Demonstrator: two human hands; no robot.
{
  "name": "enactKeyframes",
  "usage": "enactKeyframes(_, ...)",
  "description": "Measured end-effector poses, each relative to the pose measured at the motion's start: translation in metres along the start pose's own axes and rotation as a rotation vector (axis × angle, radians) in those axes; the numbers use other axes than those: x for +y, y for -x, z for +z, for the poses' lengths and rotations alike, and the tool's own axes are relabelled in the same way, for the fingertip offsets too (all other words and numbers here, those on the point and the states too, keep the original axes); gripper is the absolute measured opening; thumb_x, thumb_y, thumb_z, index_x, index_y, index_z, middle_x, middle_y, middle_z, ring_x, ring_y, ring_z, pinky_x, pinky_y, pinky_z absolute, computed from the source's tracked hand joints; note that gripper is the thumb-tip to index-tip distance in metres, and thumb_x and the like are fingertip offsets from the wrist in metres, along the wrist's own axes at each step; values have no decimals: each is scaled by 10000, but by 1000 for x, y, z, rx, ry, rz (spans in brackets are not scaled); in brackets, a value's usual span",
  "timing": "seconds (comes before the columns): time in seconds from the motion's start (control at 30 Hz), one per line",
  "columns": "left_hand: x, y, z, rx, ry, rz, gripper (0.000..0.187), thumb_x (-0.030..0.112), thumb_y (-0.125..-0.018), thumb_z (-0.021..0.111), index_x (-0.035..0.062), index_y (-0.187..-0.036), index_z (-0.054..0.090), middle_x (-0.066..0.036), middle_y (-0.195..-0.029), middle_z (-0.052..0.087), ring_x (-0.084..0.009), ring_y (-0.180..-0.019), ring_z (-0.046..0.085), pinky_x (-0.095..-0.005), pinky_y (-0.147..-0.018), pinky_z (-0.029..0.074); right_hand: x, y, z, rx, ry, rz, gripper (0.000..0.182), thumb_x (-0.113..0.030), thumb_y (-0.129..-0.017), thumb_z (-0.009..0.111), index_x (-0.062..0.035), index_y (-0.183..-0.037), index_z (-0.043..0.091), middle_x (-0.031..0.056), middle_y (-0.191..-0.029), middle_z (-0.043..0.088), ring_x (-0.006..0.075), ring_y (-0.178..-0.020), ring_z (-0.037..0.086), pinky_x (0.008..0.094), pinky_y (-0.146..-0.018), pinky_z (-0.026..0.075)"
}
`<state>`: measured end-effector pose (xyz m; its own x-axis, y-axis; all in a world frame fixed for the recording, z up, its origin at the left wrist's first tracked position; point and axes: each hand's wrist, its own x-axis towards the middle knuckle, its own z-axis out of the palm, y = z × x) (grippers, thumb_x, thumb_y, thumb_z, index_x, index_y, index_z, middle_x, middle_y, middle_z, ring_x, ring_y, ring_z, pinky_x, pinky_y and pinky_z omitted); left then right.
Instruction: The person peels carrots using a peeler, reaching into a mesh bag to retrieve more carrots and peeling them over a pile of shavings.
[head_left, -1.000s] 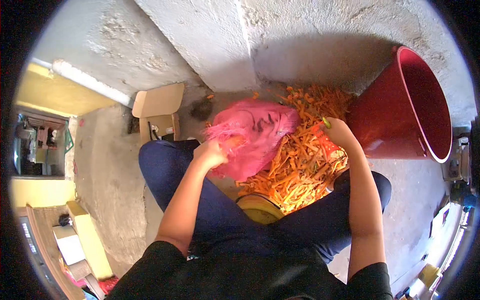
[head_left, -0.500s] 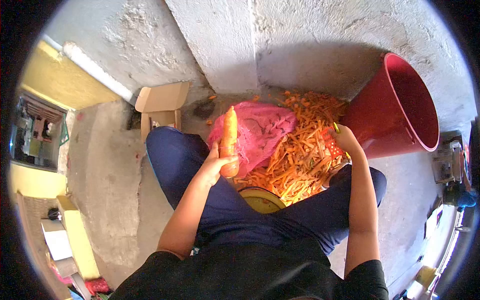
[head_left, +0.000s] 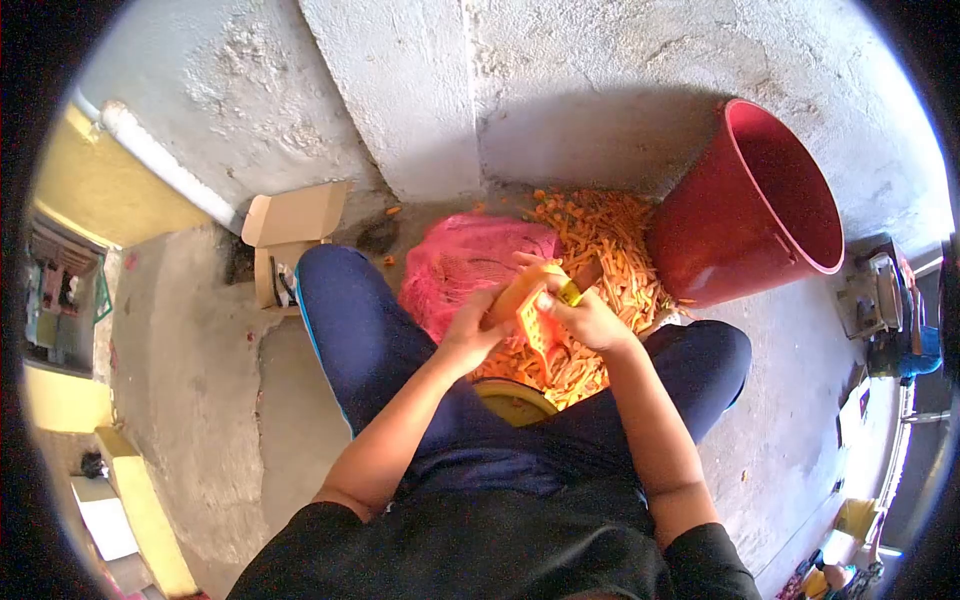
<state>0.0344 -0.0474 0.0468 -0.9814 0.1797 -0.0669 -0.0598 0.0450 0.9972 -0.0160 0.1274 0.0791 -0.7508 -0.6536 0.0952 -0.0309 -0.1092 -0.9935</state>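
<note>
1. Gripping a carrot [head_left: 521, 291]: left hand [head_left: 474, 331], fingers wrapped round its lower end, mid-frame. Carrot slants up and to the right.
2. Right hand [head_left: 592, 318] is closed on an orange perforated tool [head_left: 536, 328] with a yellow part [head_left: 570, 292] at the top. Thumb lies along it.
3. Hands are near each other, just right of frame centre, carrot and tool between them. Tool overlaps the carrot in view; can't tell if they touch.
4. Pink mesh bag [head_left: 452, 262] lies just behind the left hand, above centre. Contents not readable through the mesh.
5. Orange peelings [head_left: 598, 222] are heaped beside the bag, running from upper centre down under both hands.
6. Yellow round container [head_left: 515, 402] sits between the person's knees, below the hands, partly hidden by the trousers [head_left: 365, 325].
7. Dark red bucket [head_left: 705, 225] at upper right, next to the heap, mouth towards the right of the frame. Lens bends the view, so can't tell if it's upright or tilted.
8. Cardboard box [head_left: 290, 222], flap raised, left of the bag. Rough pale wall [head_left: 410, 90] across the top; white pipe [head_left: 165, 160] at upper left.
</note>
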Motion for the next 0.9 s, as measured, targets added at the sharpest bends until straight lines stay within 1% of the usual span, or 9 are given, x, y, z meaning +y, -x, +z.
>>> enactKeyframes(0.2, -6, 6, -6, -29, -77, 77, 503, 19, -750, 552, 27, -1219, 371, -105, -1134, 478, -172, -1076, 424, -290, -918, 317, 0, -3, 5, 296, -46, 101, 178, -172, -838, 488, -17, -920, 521, 51, -938, 529, 148, -875, 477, 295, -784, 379)
enactKeyframes(0.27, 2, 10, -23, -22, -355, 215, 372, 141, -780, 556, 15, -1122, 482, -120, -1136, 496, -195, -1086, 434, -282, -917, 323, -9, -1, -10, 391, -33, -17, 235, -236, -831, 500, -27, -936, 520, 51, -918, 546, 153, -852, 496, 300, -774, 391)
enactKeyframes(0.33, 1, 18, -52, -227, -336, 19, 316, 209, -788, 550, 3, -1028, 549, -117, -1103, 523, -194, -1051, 469, -280, -889, 350, -33, 4, -29, 484, 68, -105, 378, -376, -804, 510, -21, -932, 496, 112, -954, 523, 157, -791, 504, 285, -684, 426)
enactKeyframes(0.43, 14, 34, -88, -389, -416, -168, 231, 209, -834, 482, 34, -907, 614, -103, -1108, 522, -192, -1055, 463, -295, -888, 352, -62, 13, -52, 548, -70, -384, 442, -412, -795, 508, -12, -978, 473, 145, -1006, 495, 241, -913, 496, 359, -809, 397)
enactKeyframes(0.63, 71, 16, -87, 93, -449, 10, 305, 263, -847, 460, 28, -1036, 506, -79, -1008, 556, -176, -962, 524, -264, -804, 394, -107, 22, -57, 337, -567, -533, 193, -305, -785, 536, -129, -845, 483, 134, -994, 461, 302, -936, 469, 442, -858, 370)
enactKeyframes(0.7, 76, -4, -58, -89, 39, 126, 343, 297, -854, 430, 21, -1051, 481, -109, -1008, 551, -200, -942, 533, -269, -806, 404, -99, 15, -52, 250, -699, -492, 209, -308, -771, 547, -139, -885, 502, 130, -997, 464, 294, -934, 468, 445, -856, 372)
enactKeyframes(0.8, 56, -38, -2, -632, 782, -203, 470, 384, -857, 376, -4, -1119, 422, -118, -1070, 520, -208, -975, 521, -346, -863, 398, -80, 1, -37, 126, -998, -343, 267, -294, -752, 565, -137, -962, 511, 118, -1000, 471, 285, -908, 485, 445, -839, 398)
enactKeyframes(0.87, 65, -34, 32, -598, 916, -514, 480, 394, -865, 333, -4, -1114, 432, -127, -1012, 552, -223, -893, 555, -346, -809, 439, -71, -3, -27, 132, -1080, -214, 257, -280, -763, 552, -120, -958, 502, 117, -977, 485, 287, -899, 494, 433, -795, 433)
enactKeyframes(0.9, 72, -33, 32, -713, 829, -392, 471, 389, -866, 333, -1, -1109, 437, -126, -991, 561, -222, -864, 567, -338, -770, 462, -64, -5, -27, 146, -1028, -219, 249, -275, -771, 540, -105, -949, 499, 120, -973, 494, 290, -901, 496, 435, -780, 442)
